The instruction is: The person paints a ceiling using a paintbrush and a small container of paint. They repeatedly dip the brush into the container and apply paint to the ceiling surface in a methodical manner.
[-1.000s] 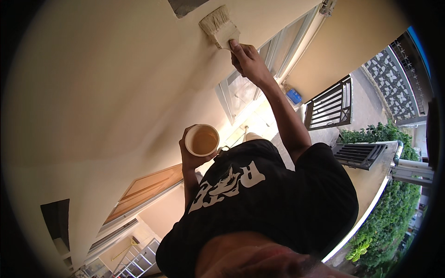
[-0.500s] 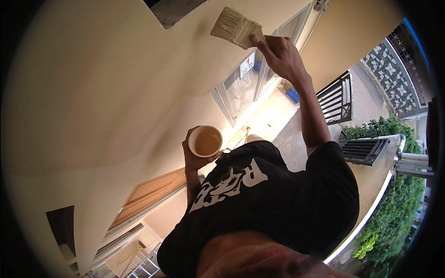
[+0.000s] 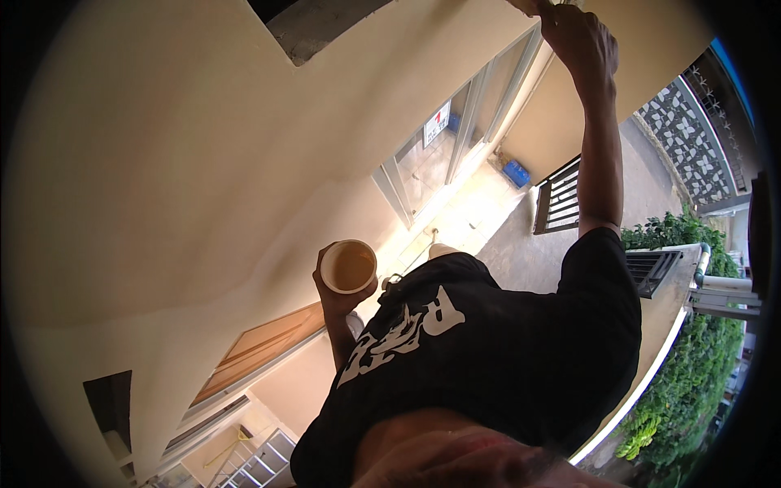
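Observation:
My left hand (image 3: pixel 333 299) is wrapped round a round, pale cup (image 3: pixel 370 252) with a tan inside, its mouth turned up toward me. Raised to the top edge of the view, my right hand (image 3: pixel 582 45) is closed on a paintbrush (image 3: pixel 525 6). Only a small piece of the brush shows there; its bristles lie beyond the frame. The beige wall (image 3: pixel 187 179) extends to the left of both hands.
A dark opening (image 3: pixel 313 32) cuts into the wall at the top. A glass door (image 3: pixel 423 159) and a blue object (image 3: pixel 516 173) lie beyond my body. At lower left are a wooden panel (image 3: pixel 256 350) and a metal ladder (image 3: pixel 264 465). Right stands a barred gate (image 3: pixel 559 195).
My right hand has moved up and to the right with the paintbrush, taking most of it out of view. The cup in my left hand has shifted slightly left and down.

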Tool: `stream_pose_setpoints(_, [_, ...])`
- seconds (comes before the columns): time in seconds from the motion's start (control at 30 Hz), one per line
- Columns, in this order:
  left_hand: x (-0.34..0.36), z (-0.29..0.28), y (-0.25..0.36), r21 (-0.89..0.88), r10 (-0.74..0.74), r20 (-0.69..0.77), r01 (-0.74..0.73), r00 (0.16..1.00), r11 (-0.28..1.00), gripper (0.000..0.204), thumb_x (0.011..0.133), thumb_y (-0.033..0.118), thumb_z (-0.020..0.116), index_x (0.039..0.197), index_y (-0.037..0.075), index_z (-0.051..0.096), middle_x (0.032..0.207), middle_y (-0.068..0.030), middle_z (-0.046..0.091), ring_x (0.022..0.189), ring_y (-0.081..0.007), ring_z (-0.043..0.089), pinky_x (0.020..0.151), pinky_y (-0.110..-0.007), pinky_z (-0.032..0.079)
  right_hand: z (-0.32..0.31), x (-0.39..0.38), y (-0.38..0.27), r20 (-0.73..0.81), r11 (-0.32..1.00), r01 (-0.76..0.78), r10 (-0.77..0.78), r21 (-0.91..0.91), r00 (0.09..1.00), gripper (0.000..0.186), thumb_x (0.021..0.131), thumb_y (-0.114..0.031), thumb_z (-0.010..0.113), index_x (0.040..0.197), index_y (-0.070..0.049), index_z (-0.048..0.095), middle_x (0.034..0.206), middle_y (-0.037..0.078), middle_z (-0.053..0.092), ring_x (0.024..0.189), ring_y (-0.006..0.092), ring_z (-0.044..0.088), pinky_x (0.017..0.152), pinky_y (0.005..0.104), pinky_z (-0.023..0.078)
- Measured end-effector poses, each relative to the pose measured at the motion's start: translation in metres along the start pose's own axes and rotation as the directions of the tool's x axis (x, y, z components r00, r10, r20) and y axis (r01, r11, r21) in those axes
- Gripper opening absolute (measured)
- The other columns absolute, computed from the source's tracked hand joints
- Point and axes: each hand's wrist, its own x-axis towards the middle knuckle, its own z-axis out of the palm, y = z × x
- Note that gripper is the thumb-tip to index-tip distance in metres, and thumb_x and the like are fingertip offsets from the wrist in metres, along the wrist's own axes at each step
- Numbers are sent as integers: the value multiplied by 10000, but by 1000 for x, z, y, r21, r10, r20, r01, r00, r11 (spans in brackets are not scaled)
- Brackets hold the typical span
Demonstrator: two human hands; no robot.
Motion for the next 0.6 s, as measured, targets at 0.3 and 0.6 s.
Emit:
stream_pose_setpoints(0.3, [28, 12, -6, 18, -3, 98, 1, 995, 1000, 817, 581, 212, 984, 1276, 18, 602, 1141, -100, 724, 1015, -212, 709, 921, -377, 582, -56, -91, -104, 37, 918, 346, -360, 194, 932, 516, 1051, -478, 580, 761, -70, 701, 489, 77, 616, 416, 229, 646, 381, 328, 485])
stream_pose_setpoints(0.6, [58, 33, 18, 49, 173, 253, -191, 952, 980, 814, 576, 198, 990, 1271, 23, 605, 1159, -102, 719, 1033, -218, 708, 939, -378, 579, 15, -40, -56, -41, 778, 387, -423, 494, 905, 371, 1043, -379, 594, 924, -53, 726, 607, 119, 675, 582, 310, 701, 526, 400, 536])
